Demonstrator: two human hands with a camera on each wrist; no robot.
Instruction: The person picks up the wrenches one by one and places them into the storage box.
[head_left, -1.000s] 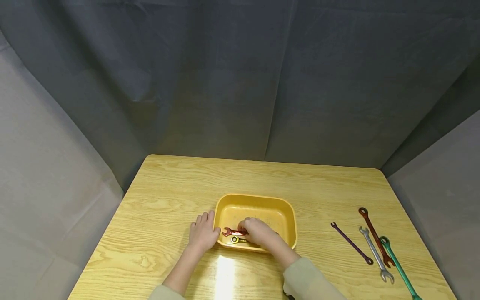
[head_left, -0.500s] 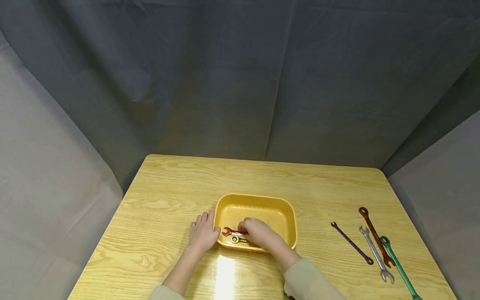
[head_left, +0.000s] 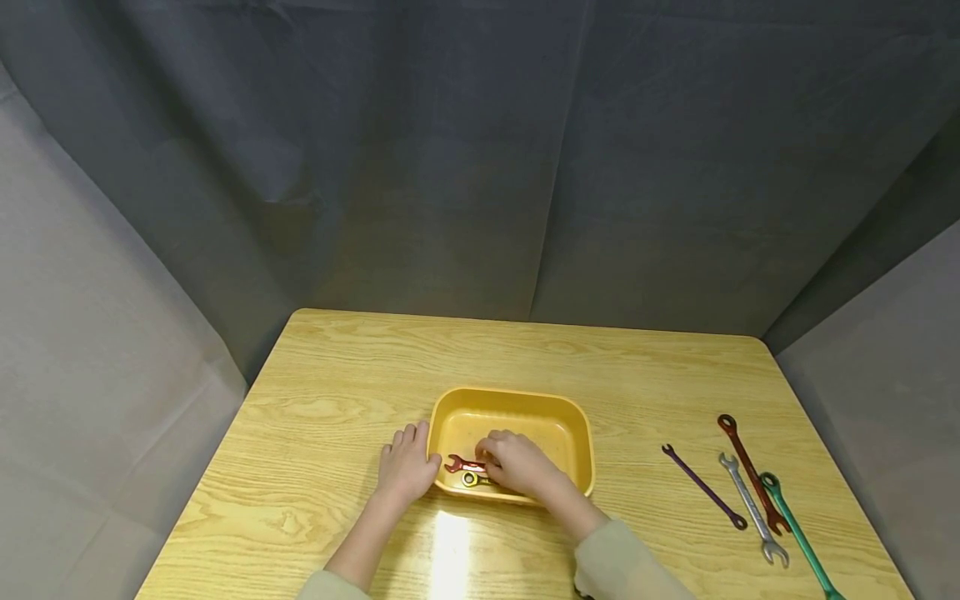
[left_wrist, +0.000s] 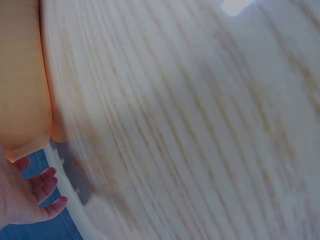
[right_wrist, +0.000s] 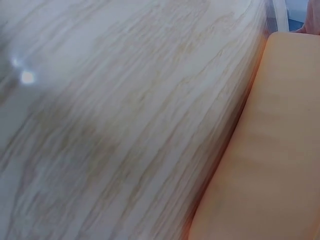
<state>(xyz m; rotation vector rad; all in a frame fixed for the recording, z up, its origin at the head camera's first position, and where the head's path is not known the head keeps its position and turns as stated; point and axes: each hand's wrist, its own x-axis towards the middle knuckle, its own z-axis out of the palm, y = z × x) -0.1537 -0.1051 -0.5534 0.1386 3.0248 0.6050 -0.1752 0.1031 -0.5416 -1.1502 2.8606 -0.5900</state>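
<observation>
Right hand [head_left: 517, 462] is inside the yellow tray [head_left: 510, 404], fingers bent down over the red wrench [head_left: 462, 464] and the yellow wrench [head_left: 471, 479]; the fingers and thumb hide the contact, so cannot tell whether it pinches either one. Both wrenches lie on the tray floor near the front wall, roughly side by side, left ends showing, the rest under the hand. Left hand [head_left: 407, 467] sits at the tray's left side, fingers extended and relaxed outside the wall, thumb at the rim; it appears to be steadying. Step in hand, as judged: handling the small wrenches in the tray, either picking one up or arranging it. Next move probably calls for a sure fingertip hold on one wrench, or a clean release, then a lift high enough to pass the rim. Edges: front wall is the tight side, close under the right wrist; the tray floor behind the hand is bare and gives the fingers room. On the table [head_left: 337, 375], bare wood lies left of the tray, behind it and between its right wall and the purple wrench [head_left: 703, 487]. Farther right, the silver wrench [head_left: 750, 504], orange-red wrench [head_left: 750, 470] and green wrench [head_left: 801, 537] crowd together near the table's right edge; the green one runs out at the bottom of the head view.
</observation>
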